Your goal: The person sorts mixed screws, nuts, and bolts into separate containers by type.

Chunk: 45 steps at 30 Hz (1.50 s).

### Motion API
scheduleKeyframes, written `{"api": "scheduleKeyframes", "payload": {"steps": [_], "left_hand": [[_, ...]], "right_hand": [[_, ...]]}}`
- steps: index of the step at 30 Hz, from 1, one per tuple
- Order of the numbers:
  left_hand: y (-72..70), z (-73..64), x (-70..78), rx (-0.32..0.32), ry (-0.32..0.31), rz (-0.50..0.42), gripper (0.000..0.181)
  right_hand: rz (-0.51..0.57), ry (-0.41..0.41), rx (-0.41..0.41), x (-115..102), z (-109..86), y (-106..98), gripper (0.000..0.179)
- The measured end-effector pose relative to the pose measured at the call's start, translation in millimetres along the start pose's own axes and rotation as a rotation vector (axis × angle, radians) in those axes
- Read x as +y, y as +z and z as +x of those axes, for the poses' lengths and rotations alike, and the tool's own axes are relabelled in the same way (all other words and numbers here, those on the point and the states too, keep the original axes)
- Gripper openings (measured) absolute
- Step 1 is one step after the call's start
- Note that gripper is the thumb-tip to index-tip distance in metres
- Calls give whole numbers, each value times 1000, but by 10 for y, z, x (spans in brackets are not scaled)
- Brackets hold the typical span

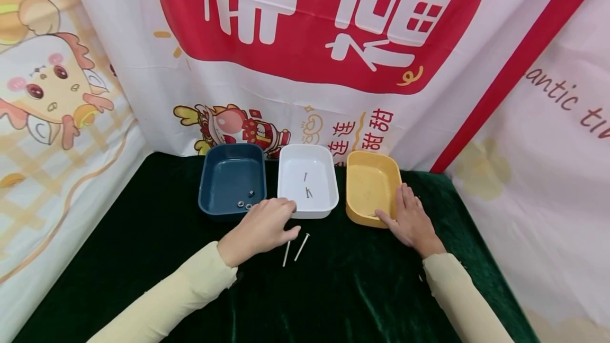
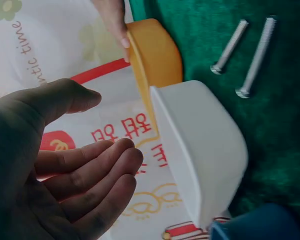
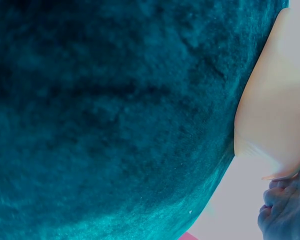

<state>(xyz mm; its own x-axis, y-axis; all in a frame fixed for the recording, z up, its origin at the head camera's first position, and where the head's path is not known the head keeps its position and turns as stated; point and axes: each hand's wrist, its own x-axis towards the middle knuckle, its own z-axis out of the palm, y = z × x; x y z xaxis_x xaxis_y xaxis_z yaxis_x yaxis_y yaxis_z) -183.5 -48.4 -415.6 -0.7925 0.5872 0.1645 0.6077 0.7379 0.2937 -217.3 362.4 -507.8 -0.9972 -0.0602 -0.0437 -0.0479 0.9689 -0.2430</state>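
My left hand (image 1: 261,227) hovers over the near edges of the blue tray (image 1: 206,195) and the white tray (image 1: 310,210). Its fingers (image 2: 97,172) are loosely bent and hold nothing in the left wrist view. Two long silver bolts lie on the cloth below it: one bolt (image 1: 302,247) shows whole, the other bolt (image 1: 286,254) is partly covered by the thumb. At the near right corner of the yellow tray (image 1: 367,163), my right hand (image 1: 413,224) rests with extended fingers on the side and its thumb over the front rim.
Several nuts (image 1: 240,204) sit in the blue tray, and a few small screws (image 1: 308,192) in the white one. Beside the right thumb is a small piece (image 1: 373,215). Dark green cloth (image 1: 343,290) covers the table; a printed curtain (image 1: 305,78) hangs behind the trays.
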Motion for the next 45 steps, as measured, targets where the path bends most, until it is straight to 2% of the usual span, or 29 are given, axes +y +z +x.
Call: {"api": "scheduleKeyframes", "payload": {"steps": [13, 20, 29, 32, 45], "left_hand": [[368, -239, -172, -83, -147, -120, 32], [553, -320, -200, -86, -177, -159, 30], [783, -389, -164, -26, -166, -136, 29], [830, -405, -160, -16, -179, -140, 30], [948, -395, -195, -48, -213, -152, 29]], "right_hand": [[0, 4, 7, 1, -19, 18, 115], [-4, 10, 0, -1, -16, 30, 115], [3, 6, 13, -4, -32, 20, 115], [10, 6, 11, -14, -28, 21, 115], [-3, 7, 2, 3, -13, 26, 115]]}}
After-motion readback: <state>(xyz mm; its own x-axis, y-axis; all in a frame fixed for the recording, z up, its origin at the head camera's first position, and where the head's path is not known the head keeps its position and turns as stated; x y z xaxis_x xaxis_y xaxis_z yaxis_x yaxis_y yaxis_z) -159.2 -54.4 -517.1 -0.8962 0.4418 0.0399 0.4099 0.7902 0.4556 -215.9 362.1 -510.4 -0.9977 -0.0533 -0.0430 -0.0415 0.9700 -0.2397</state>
